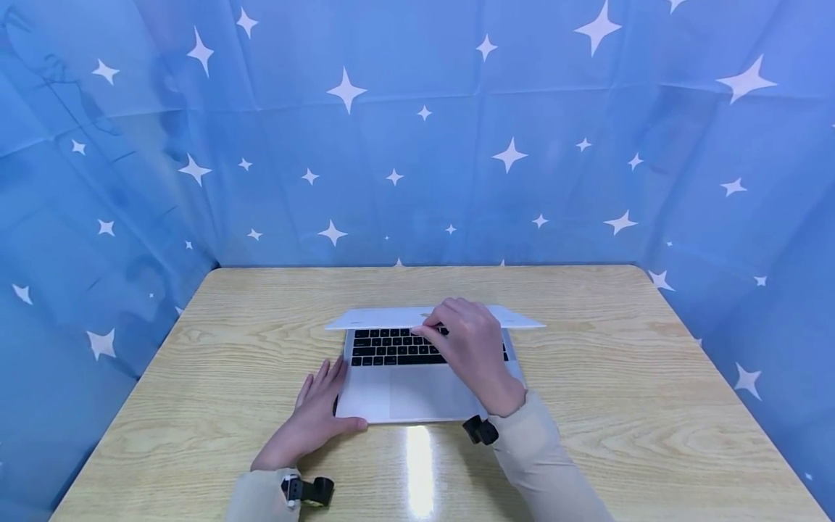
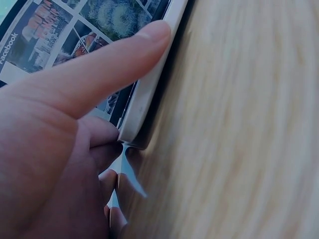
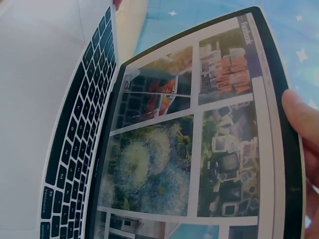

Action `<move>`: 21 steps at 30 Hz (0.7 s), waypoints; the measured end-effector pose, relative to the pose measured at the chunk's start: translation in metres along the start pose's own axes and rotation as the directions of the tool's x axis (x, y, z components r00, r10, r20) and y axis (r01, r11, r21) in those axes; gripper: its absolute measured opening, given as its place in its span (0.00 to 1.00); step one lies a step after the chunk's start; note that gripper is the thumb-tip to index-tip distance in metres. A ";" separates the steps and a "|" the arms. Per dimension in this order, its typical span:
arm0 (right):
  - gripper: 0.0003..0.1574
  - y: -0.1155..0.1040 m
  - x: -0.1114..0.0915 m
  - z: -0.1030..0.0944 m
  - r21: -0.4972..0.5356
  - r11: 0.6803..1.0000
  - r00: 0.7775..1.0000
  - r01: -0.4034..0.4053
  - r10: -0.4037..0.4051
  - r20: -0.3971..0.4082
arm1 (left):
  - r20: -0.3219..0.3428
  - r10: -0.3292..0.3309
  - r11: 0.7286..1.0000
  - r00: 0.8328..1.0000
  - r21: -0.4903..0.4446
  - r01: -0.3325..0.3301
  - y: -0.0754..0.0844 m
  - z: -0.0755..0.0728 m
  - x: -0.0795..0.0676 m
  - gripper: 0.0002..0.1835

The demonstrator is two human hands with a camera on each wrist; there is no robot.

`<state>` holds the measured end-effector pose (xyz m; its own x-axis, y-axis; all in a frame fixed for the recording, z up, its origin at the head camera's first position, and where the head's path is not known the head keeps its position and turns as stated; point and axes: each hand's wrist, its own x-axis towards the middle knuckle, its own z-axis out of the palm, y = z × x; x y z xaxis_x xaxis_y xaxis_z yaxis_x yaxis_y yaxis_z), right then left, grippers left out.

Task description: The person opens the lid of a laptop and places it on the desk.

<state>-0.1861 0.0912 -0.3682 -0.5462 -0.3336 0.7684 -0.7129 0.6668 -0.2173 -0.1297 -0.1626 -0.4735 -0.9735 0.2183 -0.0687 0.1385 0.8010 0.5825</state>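
Note:
A silver laptop point(image 1: 424, 395) stands on the table with its lid point(image 1: 378, 317) partly raised over the black keyboard point(image 1: 391, 344). My right hand point(image 1: 466, 341) pinches the lid's upper edge near its middle; in the right wrist view the thumb point(image 3: 301, 114) lies on the screen's dark border. Pictures in a grid fill the lit screen point(image 3: 154, 164). My left hand point(image 1: 320, 417) steadies the base at its near left corner, fingers stretched along the left side and thumb at the front edge. Close up in the left wrist view, the straight thumb point(image 2: 114, 62) reaches that edge.
The wooden table point(image 1: 639, 391) extends around the laptop on all sides. A blue curtain with white stars point(image 1: 417, 145) hangs behind it and at both sides. Each wrist wears a black strap device, the left one point(image 1: 313, 491) close above the tabletop.

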 end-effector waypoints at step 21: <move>0.13 -0.003 0.008 0.003 -0.077 0.996 0.996 -0.056 0.050 -0.072 | -0.001 0.020 1.000 1.000 -0.007 -0.020 0.003 -0.002 -0.002 0.58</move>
<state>-0.1897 0.0845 -0.3628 -0.5483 -0.2510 0.7977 -0.6455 0.7335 -0.2129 -0.1281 -0.1615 -0.4703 -0.9706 0.2339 -0.0563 0.1568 0.7926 0.5892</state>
